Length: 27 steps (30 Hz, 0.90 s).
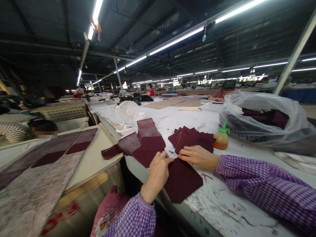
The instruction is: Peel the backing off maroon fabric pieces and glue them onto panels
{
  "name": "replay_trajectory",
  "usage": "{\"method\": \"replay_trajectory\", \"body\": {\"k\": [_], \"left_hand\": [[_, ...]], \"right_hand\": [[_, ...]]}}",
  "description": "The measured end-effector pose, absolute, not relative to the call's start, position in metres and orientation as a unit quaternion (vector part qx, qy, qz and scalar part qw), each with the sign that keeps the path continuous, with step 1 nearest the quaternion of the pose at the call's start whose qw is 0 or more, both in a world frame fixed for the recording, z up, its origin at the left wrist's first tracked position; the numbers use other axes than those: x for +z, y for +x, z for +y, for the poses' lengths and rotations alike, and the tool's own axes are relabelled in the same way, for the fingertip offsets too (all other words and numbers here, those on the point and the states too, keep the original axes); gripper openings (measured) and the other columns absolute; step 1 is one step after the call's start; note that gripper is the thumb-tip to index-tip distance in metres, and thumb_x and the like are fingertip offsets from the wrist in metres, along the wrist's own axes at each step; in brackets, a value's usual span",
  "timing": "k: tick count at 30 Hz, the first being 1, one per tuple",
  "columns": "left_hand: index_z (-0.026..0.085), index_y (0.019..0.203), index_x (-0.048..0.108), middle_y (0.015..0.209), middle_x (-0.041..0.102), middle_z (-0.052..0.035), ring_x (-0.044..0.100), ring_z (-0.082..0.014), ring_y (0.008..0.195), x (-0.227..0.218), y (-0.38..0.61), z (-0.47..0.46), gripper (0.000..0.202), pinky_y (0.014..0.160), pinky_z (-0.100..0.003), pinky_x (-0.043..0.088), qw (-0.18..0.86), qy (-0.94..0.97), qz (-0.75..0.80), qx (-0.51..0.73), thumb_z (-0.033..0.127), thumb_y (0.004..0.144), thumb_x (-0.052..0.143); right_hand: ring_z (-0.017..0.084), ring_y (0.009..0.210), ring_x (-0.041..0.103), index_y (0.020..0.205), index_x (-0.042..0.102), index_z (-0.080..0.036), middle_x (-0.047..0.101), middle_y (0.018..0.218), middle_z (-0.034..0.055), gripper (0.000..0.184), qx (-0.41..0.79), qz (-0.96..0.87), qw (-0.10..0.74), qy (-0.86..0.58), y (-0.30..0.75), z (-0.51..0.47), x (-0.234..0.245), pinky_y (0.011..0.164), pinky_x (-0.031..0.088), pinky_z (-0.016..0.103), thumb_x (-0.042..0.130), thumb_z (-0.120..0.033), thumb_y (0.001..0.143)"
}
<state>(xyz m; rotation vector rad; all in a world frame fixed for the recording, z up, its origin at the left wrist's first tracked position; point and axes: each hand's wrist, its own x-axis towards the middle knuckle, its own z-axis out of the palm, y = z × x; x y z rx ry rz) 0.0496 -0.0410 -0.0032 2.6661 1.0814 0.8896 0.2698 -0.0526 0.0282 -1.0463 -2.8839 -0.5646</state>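
Note:
A flat maroon panel (184,181) of cloth or leather, with cut corners, lies at the near edge of the white worktable. My left hand (158,171) pinches its far left edge between thumb and bent fingers. On the same far edge, a little to the right, the fingertips of my right hand (197,156) close together over the panel. Just beyond the right hand fans out a stack of maroon panels (191,138). More maroon pieces (149,144), some with a speckled greyish side, overlap ahead of my left hand, partly over the table edge.
An amber squeeze bottle (221,140) with a green nozzle stands by the stack. Behind it sits a clear plastic bag (261,128) of dark pieces. A white fan (128,112) is farther back. Left, a bin (98,177) carries a material-covered board (49,187). Other people work nearby.

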Motion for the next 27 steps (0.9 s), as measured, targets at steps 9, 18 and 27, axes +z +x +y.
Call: {"method": "replay_trajectory", "body": {"k": [9,18,27], "left_hand": [[0.024,0.099,0.069,0.09,0.058,-0.0043,0.047,-0.0188,0.084,-0.001,0.052,-0.044,0.036,0.073,-0.03,0.041,0.068,0.879,0.369,0.295,0.008,0.089,0.038],[0.02,0.085,0.069,0.08,0.06,-0.0022,0.052,-0.0159,0.079,-0.004,0.014,-0.038,0.02,0.07,-0.027,0.043,0.152,0.854,0.331,0.371,0.013,0.087,0.05],[0.017,0.091,0.064,0.084,0.057,-0.0057,0.047,-0.0177,0.08,-0.004,0.004,-0.046,0.027,0.07,-0.03,0.042,-0.007,0.898,0.283,0.336,0.014,0.093,0.037]], "right_hand": [[0.017,0.095,0.056,0.116,0.058,-0.017,0.058,0.108,0.0098,0.037,-0.023,-0.898,0.17,-0.404,0.263,-0.066,0.041,0.085,0.046,0.031,0.034,-0.011,0.089],[0.019,0.098,0.054,0.11,0.063,-0.019,0.059,0.108,0.0085,0.036,0.064,-0.888,0.167,-0.424,0.251,-0.071,0.032,0.09,0.044,0.033,0.033,-0.015,0.09],[0.019,0.092,0.051,0.126,0.054,-0.023,0.054,0.1,0.0087,0.053,-0.039,-0.915,0.04,-0.398,0.242,-0.067,0.042,0.083,0.044,0.033,0.037,-0.003,0.08]]}}
